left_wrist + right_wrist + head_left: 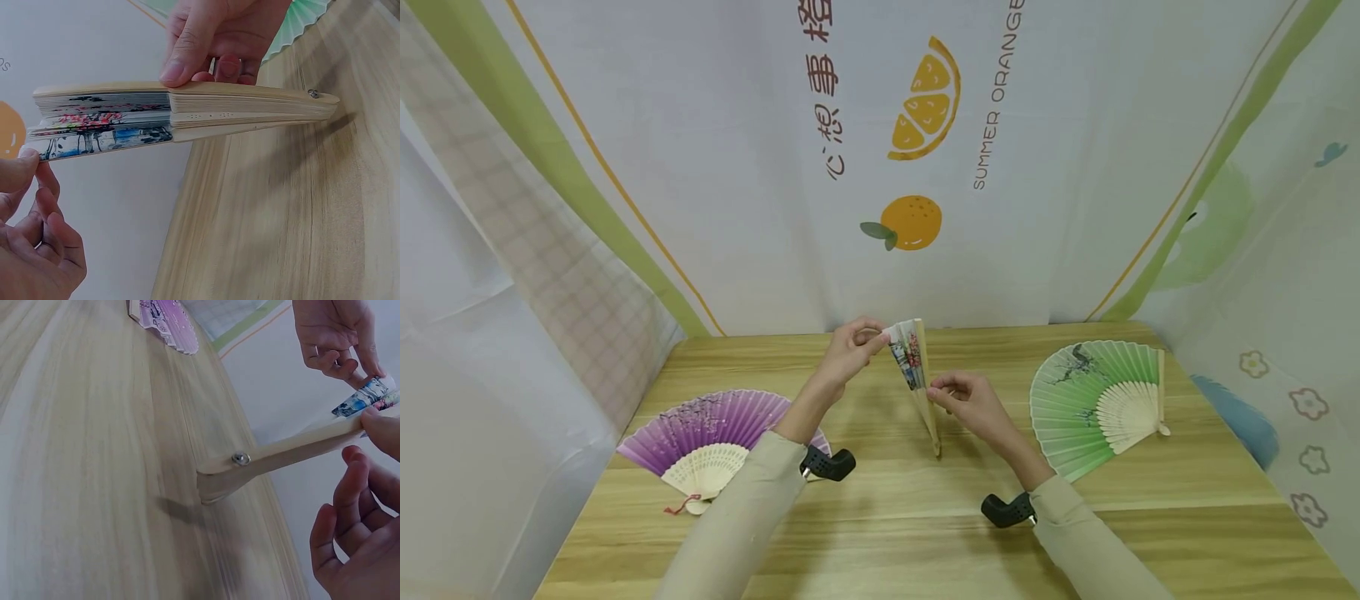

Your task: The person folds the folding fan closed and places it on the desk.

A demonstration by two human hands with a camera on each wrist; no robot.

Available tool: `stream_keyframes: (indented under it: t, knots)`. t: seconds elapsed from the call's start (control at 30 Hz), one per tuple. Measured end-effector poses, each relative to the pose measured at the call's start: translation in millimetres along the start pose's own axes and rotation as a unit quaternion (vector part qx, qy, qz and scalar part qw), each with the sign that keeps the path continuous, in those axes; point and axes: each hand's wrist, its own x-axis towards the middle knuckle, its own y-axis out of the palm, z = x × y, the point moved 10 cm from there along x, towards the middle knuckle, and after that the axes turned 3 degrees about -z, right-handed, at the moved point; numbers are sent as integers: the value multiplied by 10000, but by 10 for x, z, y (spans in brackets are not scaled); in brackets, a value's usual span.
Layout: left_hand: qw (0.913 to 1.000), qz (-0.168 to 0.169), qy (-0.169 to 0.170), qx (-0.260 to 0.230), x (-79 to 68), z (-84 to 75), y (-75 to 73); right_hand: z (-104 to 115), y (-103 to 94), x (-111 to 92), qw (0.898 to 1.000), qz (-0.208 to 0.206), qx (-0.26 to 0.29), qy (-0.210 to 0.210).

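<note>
Between the two hands a mostly folded hand fan (912,371) is held upright, its rivet end pointing down near the table. Its painted leaf shows blue, pink and dark strokes, and its ribs (250,112) are pale wood. The left hand (850,350) pinches the leaf's upper left edge between thumb and finger. On the other side the right hand (973,404) pinches the wooden outer guard (300,447) about midway. In the right wrist view a metal rivet (240,458) shows at the fan's lower end.
A spread purple fan (722,421) with a red cord lies at the left of the wooden table (895,542), partly behind the left forearm. At the right lies a spread green fan (1093,400). A white curtain (737,167) with orange prints hangs along the back.
</note>
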Motion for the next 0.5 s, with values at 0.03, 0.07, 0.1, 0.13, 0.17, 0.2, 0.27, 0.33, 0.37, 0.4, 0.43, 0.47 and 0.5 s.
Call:
stream_keyframes:
  t: [0.03, 0.07, 0.1, 0.13, 0.17, 0.2, 0.27, 0.33, 0.37, 0.4, 0.43, 0.47, 0.5]
  knots:
    - [10000, 7, -14, -14, -2, 1, 0, -40, 5, 11, 10000, 31, 11, -28]
    - [10000, 13, -21, -18, -4, 1, -1, -84, 12, 22, 10000, 77, 22, -55]
    - [10000, 24, -28, -31, -6, 3, 1, -142, 24, 37, 9999, 136, -5, -42]
    - [10000, 31, -34, -49, -7, 9, 0, -195, 38, 51, 9998, 203, -23, -49]
    - [10000, 26, -38, -63, -9, 14, -1, -256, 51, 64, 9996, 265, -33, -28]
    - [10000, 15, -51, -74, -9, 23, -3, -310, 62, 75, 9995, 322, -48, -11]
    - [9999, -28, -78, -71, -9, 44, -9, -343, 79, 74, 9990, 436, -32, -6]
    - [9999, -101, -115, -74, -8, 67, -14, -351, 84, 72, 9989, 462, -39, -8]
    - [9998, -144, -147, -74, -6, 77, -14, -316, 84, 62, 9989, 469, -47, 0]
    - [9997, -177, -172, -66, -4, 86, -13, -251, 85, 46, 9988, 483, -45, -28]
    - [9996, -215, -197, -51, -4, 91, -7, -202, 85, 30, 9988, 482, -17, -36]
    - [9994, -251, -224, -51, -3, 97, -1, -155, 86, 12, 9988, 488, -2, -30]
    - [9993, -288, -249, -45, -1, 103, 7, -111, 86, -3, 9988, 483, 16, -23]
